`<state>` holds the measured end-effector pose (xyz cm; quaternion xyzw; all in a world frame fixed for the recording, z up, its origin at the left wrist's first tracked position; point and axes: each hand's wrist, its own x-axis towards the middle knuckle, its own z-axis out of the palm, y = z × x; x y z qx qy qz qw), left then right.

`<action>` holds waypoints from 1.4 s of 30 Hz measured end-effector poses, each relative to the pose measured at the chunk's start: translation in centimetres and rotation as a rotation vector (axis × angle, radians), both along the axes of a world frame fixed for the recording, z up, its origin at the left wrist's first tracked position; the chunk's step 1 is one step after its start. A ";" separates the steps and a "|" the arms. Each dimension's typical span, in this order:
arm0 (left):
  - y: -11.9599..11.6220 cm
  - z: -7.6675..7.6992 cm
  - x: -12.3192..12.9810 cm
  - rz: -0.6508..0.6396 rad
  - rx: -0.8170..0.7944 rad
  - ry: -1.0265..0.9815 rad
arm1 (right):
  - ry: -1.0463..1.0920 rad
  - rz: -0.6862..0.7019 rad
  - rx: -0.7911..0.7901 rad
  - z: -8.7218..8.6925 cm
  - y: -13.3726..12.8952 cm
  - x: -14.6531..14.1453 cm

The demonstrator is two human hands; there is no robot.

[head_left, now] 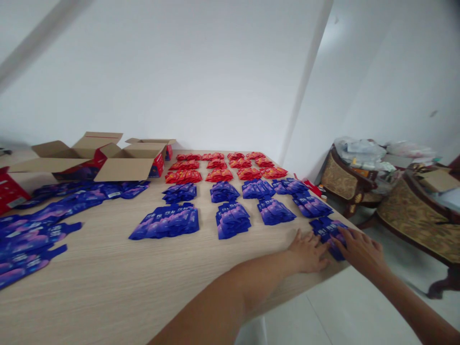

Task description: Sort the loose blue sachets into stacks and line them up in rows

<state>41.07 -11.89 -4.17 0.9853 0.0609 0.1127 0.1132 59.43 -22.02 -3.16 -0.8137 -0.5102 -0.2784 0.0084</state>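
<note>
While both forearms reach in from the bottom edge, the left hand [308,252] lies flat on the desk [143,282] with its fingers spread wide, its fingertips touching the nearest pile of blue sachets [328,231] at the desk's right corner. The right hand [361,250] rests on the same pile from the other side, palm down and fingers loosely curved over the packets; it presses on them rather than closing around any.

Just beyond this pile, more blue piles [232,219] sit in rows across the light wooden top, each pile apart from the next. To the left, loose blue sachets [32,239] lie scattered in an untidy spread toward the desk's left edge. Farther back, rows of red sachets [219,175] are set out in small heaps behind the blue ones. At the back left stand open cardboard boxes [122,163] with their flaps folded out, near the white wall [187,72]. Off the desk to the right, upholstered chairs [413,215] carry bags and clutter.
</note>
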 end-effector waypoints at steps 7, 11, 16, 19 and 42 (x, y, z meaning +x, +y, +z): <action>0.4 1.0 -4.6 0.019 -0.072 -0.097 | -0.083 0.137 0.216 2.0 1.8 -3.1; 2.1 2.5 -10.5 0.101 -0.075 -0.237 | -0.034 0.289 0.281 3.3 5.5 -8.8; 5.4 5.0 -20.6 0.273 -0.040 -0.406 | 0.114 0.474 0.458 4.2 11.3 -18.9; 8.4 6.3 -27.8 0.414 0.030 -0.463 | 0.258 0.549 0.517 4.4 14.1 -25.0; 31.6 6.1 -65.0 1.597 0.253 0.154 | 0.501 0.939 0.339 -1.8 18.8 -39.9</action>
